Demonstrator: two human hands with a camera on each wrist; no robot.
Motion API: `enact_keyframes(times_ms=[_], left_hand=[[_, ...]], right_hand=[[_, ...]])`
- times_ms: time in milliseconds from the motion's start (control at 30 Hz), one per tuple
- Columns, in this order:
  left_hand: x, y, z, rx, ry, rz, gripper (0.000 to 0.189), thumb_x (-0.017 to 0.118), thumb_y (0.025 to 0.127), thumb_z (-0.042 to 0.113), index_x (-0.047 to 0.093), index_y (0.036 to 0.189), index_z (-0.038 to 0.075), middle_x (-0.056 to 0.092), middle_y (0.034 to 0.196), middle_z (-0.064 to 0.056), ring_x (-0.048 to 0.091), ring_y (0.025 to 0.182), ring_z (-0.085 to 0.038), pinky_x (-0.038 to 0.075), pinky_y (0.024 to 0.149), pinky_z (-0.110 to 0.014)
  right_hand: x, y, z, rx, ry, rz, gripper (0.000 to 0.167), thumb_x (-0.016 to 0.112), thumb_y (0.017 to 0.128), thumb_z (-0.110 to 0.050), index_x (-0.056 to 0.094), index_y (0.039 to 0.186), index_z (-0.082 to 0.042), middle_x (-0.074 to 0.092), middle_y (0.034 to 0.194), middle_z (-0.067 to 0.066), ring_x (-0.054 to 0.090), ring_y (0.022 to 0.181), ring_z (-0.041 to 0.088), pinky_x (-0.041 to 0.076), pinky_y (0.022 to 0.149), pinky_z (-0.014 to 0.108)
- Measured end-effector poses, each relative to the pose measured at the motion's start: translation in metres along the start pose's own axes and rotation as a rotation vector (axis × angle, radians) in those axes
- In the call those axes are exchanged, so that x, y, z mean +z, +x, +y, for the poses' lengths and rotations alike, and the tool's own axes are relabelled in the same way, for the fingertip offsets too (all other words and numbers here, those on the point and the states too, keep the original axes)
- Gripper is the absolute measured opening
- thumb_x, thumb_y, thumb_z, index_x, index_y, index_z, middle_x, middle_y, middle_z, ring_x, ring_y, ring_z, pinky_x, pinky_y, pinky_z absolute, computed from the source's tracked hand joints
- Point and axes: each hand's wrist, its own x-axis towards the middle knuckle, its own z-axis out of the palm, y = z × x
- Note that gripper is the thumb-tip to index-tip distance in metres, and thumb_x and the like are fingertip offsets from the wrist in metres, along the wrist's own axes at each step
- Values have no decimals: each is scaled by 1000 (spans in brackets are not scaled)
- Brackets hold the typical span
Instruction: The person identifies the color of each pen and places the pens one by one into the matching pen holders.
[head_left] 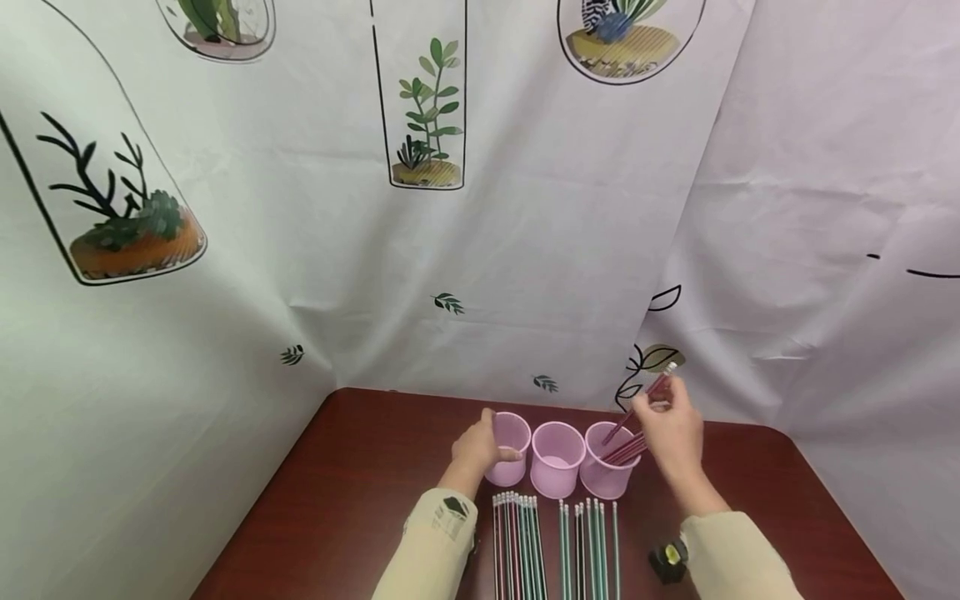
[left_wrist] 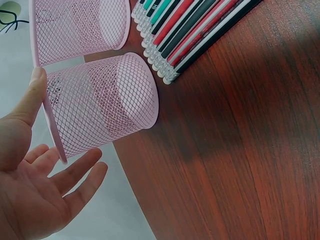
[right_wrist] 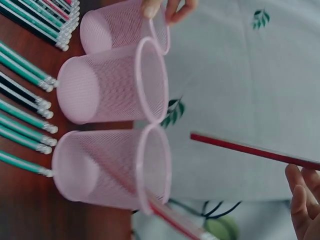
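Centrally, three pink mesh cups stood upright in a row at the back of a dark red wooden worktop (head_left: 360,483). A person's left hand (head_left: 474,448) reached around the rim of the left cup (head_left: 507,476), thumb on one side and fingers curved about the other. The right hand (head_left: 675,421) pinched a red pencil (right_wrist: 240,146) between thumb and fingers, slanting it with its lower end just above the mouth of the right cup (head_left: 606,485), where other red pencils (head_left: 626,452) leaned. Nothing showed inside the middle cup (head_left: 557,483). Before the cups lay two groups: mixed red, black and green pencils (left_wrist: 185,37) leftward, green and black pencils (right_wrist: 20,126) rightward. Behind hung a pale, plant-printed cloth (head_left: 525,275).
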Motion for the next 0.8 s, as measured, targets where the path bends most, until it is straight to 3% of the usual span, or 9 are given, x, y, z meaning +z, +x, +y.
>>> enact_keyframes(times_ms=[167, 267, 433, 800], left_hand=[[1, 0, 0, -2, -1, 2, 89, 87, 56, 39, 42, 127, 7, 63, 101, -18, 60, 89, -34, 45, 74, -51], [1, -1, 0, -5, -5, -1, 89, 86, 57, 39, 42, 128, 7, 63, 101, -18, 60, 91, -34, 45, 75, -51], [2, -1, 2, 4, -12, -6, 91, 86, 57, 39, 41, 129, 7, 63, 104, -18, 60, 93, -34, 45, 75, -51], [0, -2, 1, 2, -18, -1, 87, 86, 58, 39, 42, 127, 8, 63, 103, -17, 60, 92, -34, 45, 76, -51]], right_hand=[[2, -8, 22, 81, -11, 68, 8, 55, 84, -17, 55, 86, -9, 66, 75, 10, 59, 67, 20, 41, 57, 29], [6, -14, 36, 120, -1, 95, 10, 56, 86, -19, 55, 84, -9, 63, 70, 7, 53, 58, 9, 39, 51, 23], [10, -21, 57, 230, 100, 60, 13, 56, 88, -19, 57, 90, -5, 66, 77, 11, 52, 46, -6, 45, 45, 15], [22, -30, 78, 346, 88, -19, 14, 56, 87, -14, 55, 93, -1, 65, 73, 10, 60, 52, 13, 47, 45, 20]])
